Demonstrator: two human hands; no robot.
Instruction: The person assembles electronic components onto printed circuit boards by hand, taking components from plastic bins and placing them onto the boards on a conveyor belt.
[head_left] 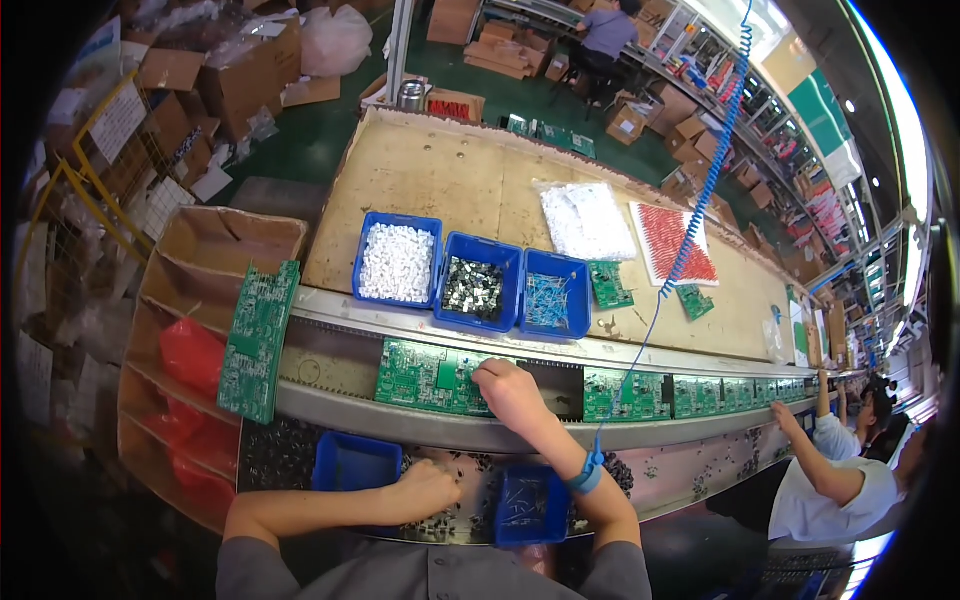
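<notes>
My right hand (pixel 507 393) is over the right part of a green circuit board (pixel 415 375) on the conveyor rail. Its fingers are pinched together against the board, and whatever they hold is too small to make out. A blue wrist strap (pixel 588 472) circles that wrist, with a blue coiled cord (pixel 700 190) running up from it. My left hand (pixel 425 492) is closed, low over the metal ledge among loose small black parts (pixel 440 527); its fingertips are partly hidden. Beside it stands a blue bin (pixel 358 462). Another blue bin (pixel 530 507) holds thin wire-like pieces.
Behind the rail are blue bins of white parts (pixel 397 262), dark parts (pixel 473 288) and blue leaded components (pixel 548 300). A circuit board (pixel 258 340) leans at the left by a cardboard divider box (pixel 220 235). More boards (pixel 625 397) line the rail rightward, toward a co-worker (pixel 830 480).
</notes>
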